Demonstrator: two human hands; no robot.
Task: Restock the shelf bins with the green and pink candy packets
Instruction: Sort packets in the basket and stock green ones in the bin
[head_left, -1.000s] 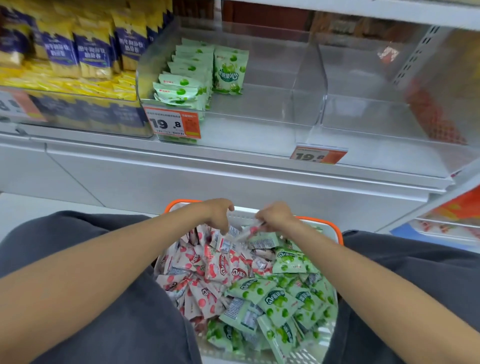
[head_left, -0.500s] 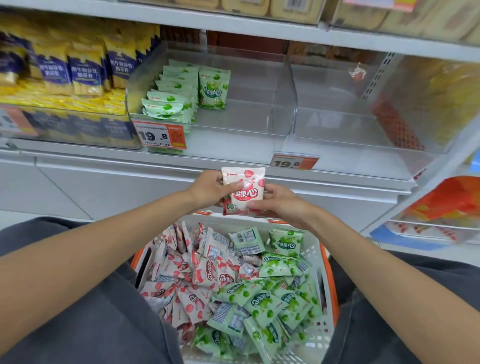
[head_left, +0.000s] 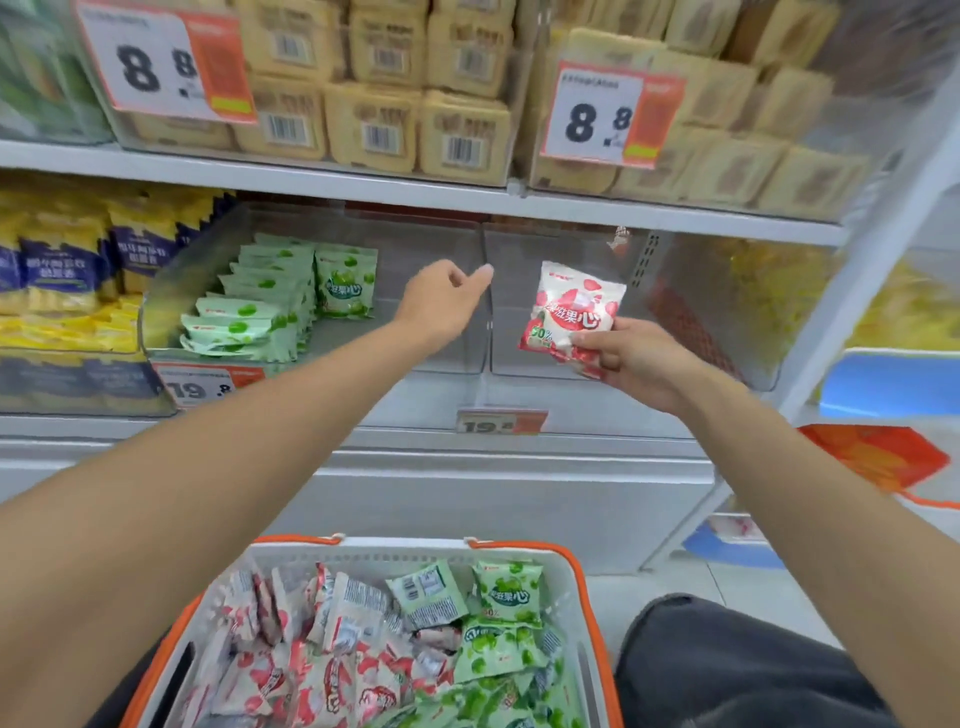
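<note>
The right hand's fingers and thumb pinched the lower corner of a pink candy packet, which stood upright and face-forward in the air at the mouth of the clear right-hand bin. The right hand sat just in front of that bin's front wall. No packets showed inside the bin.

The left hand held nothing. Its fingers were loosely curled, with one fingertip reaching toward the clear divider between the two bins. Whether it touched the divider could not be told.

The step looked like placing the first pink packet. To do it well, the packet probably needed to:

- clear the front wall before going down
- go to the back of the bin, standing on its lower seam or laid flat
- keep its printed face forward

That would match the row of green packets in the left-hand bin. A corner pinch lets a soft packet swing, so easing it down seemed wiser than dropping it. The free hand might steady the divider.

Many more pink and green packets lay mixed in the orange-rimmed basket below, so the restocking seemed barely begun.
</note>
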